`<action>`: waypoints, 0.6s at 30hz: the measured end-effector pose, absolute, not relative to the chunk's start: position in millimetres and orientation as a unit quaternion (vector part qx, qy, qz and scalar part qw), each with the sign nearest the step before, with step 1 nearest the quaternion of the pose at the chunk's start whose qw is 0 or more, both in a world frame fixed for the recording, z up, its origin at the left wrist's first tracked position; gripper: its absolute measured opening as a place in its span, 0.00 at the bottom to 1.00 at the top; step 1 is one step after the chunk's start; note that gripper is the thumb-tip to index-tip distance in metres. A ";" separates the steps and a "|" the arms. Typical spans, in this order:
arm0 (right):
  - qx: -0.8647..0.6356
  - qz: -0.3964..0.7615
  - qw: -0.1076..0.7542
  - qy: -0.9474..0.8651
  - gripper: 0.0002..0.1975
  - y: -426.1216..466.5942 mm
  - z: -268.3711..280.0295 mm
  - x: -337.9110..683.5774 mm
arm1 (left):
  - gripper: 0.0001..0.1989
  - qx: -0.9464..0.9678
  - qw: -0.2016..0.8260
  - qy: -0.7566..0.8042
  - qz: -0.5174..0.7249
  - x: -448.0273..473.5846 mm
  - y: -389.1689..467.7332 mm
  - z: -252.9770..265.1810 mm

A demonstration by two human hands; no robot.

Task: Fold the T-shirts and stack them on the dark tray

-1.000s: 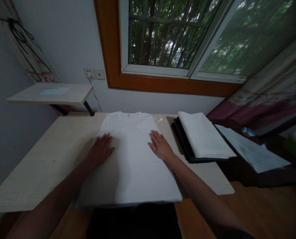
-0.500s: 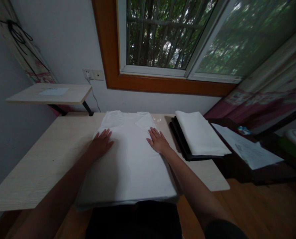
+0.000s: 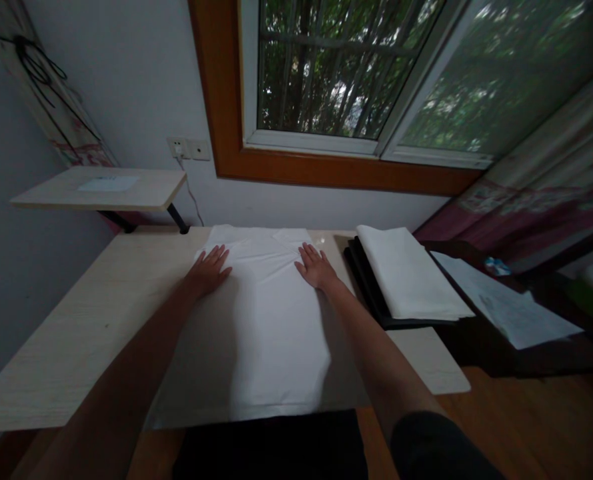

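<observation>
A white T-shirt (image 3: 266, 333) lies spread on the light wooden table (image 3: 86, 320), its neck and sleeve end toward the wall and its hem at the front edge by my body. My left hand (image 3: 209, 271) rests flat on the shirt's upper left side, fingers spread. On the upper right side my right hand (image 3: 316, 267) lies palm down, its fingers stretched out too. Creases run across the cloth between and above both hands. Both forearms reach over the sides of the shirt and cast shadow on it.
Right of the shirt sits a stack of folded white cloth (image 3: 411, 273) over black folded items (image 3: 364, 280). A raised shelf (image 3: 141, 190) holding a paper sheet stands at the back left. Beyond the table's right edge, papers (image 3: 506, 300) lie on a dark surface. A window (image 3: 346, 73) is ahead.
Both hands have slid slightly toward the wall, pushing the upper cloth into creases. The shirt's far edge looks more bunched, and its hem lies flatter at the front.
</observation>
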State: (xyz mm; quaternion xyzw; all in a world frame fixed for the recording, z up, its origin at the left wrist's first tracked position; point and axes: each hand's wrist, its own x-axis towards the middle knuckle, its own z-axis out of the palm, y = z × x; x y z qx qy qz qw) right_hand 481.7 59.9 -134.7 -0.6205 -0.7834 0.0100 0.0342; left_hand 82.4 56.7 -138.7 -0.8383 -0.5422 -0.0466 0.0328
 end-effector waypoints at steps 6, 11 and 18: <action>-0.611 -0.008 0.044 -0.791 0.34 75.7 -140.8 485.7 | 0.34 -0.841 0.047 -0.537 -0.050 80.5 72.2 -140.5; -0.605 -0.015 0.054 -0.794 0.33 77.3 -140.2 486.5 | 0.34 -0.843 0.058 -0.532 -0.054 80.0 75.5 -139.0; -0.660 -0.048 0.083 -0.745 0.30 56.7 -131.5 487.0 | 0.29 -0.824 0.073 -0.556 -0.079 79.8 52.4 -137.3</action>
